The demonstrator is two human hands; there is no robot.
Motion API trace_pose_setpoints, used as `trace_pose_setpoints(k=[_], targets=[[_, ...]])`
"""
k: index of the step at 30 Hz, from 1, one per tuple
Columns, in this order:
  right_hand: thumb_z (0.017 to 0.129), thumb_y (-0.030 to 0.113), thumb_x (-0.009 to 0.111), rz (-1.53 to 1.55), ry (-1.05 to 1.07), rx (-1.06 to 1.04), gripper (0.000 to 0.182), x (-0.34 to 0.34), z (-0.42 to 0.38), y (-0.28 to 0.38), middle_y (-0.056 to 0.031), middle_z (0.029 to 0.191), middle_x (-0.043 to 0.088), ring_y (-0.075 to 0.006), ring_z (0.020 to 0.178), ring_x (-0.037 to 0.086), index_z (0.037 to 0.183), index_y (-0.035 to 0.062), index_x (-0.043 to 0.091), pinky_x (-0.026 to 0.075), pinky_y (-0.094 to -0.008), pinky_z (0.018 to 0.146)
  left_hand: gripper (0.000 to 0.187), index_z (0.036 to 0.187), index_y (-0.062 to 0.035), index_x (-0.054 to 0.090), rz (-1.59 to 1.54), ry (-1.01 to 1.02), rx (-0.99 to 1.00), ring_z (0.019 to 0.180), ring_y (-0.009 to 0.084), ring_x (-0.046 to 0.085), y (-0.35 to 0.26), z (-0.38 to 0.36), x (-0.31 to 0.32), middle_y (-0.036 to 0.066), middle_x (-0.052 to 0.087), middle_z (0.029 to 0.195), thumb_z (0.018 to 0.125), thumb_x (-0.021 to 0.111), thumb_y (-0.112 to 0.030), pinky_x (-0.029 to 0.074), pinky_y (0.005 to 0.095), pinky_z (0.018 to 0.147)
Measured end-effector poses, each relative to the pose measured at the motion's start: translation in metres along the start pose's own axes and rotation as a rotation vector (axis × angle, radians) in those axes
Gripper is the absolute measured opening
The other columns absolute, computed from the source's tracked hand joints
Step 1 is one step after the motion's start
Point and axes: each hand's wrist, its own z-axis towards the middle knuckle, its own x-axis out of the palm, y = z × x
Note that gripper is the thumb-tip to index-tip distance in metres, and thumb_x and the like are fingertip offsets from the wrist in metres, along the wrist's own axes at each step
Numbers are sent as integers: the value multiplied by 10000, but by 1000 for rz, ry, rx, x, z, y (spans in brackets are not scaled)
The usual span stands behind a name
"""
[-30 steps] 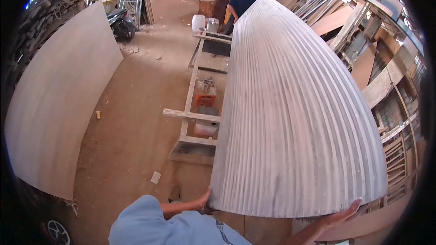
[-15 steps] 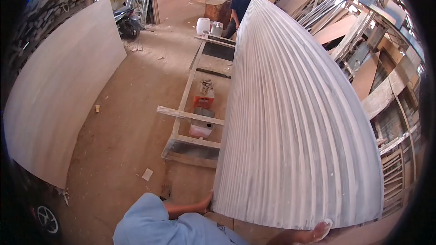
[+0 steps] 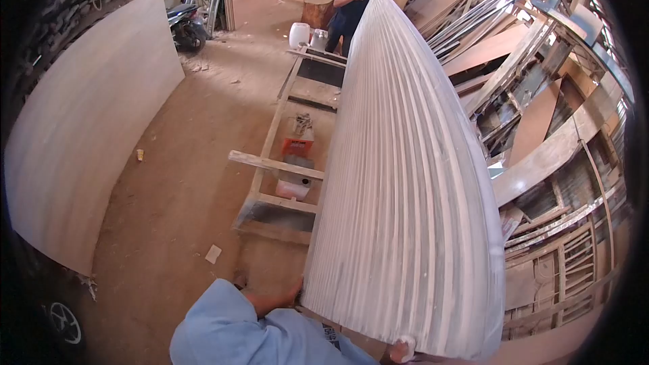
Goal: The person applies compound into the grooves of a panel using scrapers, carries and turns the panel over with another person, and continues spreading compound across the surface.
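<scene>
A long ribbed panel (image 3: pixel 399 182) with whitish-grey ridges stretches away from me, tilted up on its long side. My left hand (image 3: pixel 292 292) is closed at its near left corner, the fingers partly hidden by the edge. Low in the view, my right hand (image 3: pixel 400 350) grips the near end of the same panel, with a whitish patch on the fingers. At the far end stands a co-worker (image 3: pixel 347 13) in dark clothes, one forearm raised across the chest beside the panel.
A wooden frame (image 3: pixel 266 152) lies left of the panel, with a red box (image 3: pixel 297 146) and a container (image 3: pixel 292 189) inside it. A large plain board (image 3: pixel 94 128) leans at left. Stacked timber and boards (image 3: pixel 541 122) fill the right side. A motorbike (image 3: pixel 186 27) stands farther back.
The panel has tipped more steeply, its right edge swinging left. My right hand has moved left with the near end. The co-worker stands more upright, with a forearm lifted.
</scene>
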Motion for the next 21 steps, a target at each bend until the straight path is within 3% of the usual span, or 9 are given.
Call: trace_pose_setpoints(k=[4,7,9,10,15,17,20,21], targets=[[929,649,481,-67,242,54,738,19,24,-22,-147,1143,607,-267,1081,571,1295,11,529,483,-446,918,773,1529,-24,290,290,-181,283,1432,290,340,-25,1,-6,160,344,1559,1012,301,-598,259,414,1178],[926,667,474,-89,498,74,749,55,43,-44,-140,1123,617,-263,1063,578,1290,16,535,486,-444,908,760,1526,-14,291,616,-338,863,1433,290,340,-91,-38,5,162,342,1560,1020,304,-581,253,407,1182],[923,679,470,-100,675,111,756,87,48,-61,-135,1110,623,-260,1051,583,1287,19,539,488,-442,900,666,1491,36,328,724,-249,1143,1435,288,338,-165,-188,85,179,357,1545,1053,311,-465,218,386,1199],[922,684,468,-101,762,137,760,108,48,-69,-133,1103,626,-259,1045,585,1285,21,541,489,-441,897,673,1495,30,318,726,-167,1226,1436,289,336,-184,-236,106,177,351,1547,1049,316,-474,219,390,1198],[916,714,457,-59,1108,395,779,199,2,-121,-121,1070,642,-252,1015,597,1277,30,550,493,-437,878,714,1516,-1,268,614,175,1393,1438,293,323,-171,-353,137,169,320,1560,1029,338,-518,224,410,1192],[890,770,427,-174,1112,678,822,205,-43,-128,-87,1025,630,-239,951,588,1223,35,585,484,-396,826,732,1524,-14,248,560,222,1440,1439,294,318,-159,-375,134,166,308,1566,1021,346,-536,226,418,1190],[872,807,387,-98,1274,856,872,242,-82,-224,-99,1069,632,-262,943,584,1223,35,590,484,-405,824,761,1537,-33,218,488,249,1515,1441,297,311,-146,-398,129,161,289,1574,1008,359,-562,228,430,1186],[872,807,387,-93,1284,865,872,241,-85,-218,-99,1069,632,-262,943,584,1223,35,590,484,-405,824,772,1541,-39,208,465,253,1541,1441,298,309,-144,-405,127,160,283,1576,1004,364,-571,229,434,1185]])
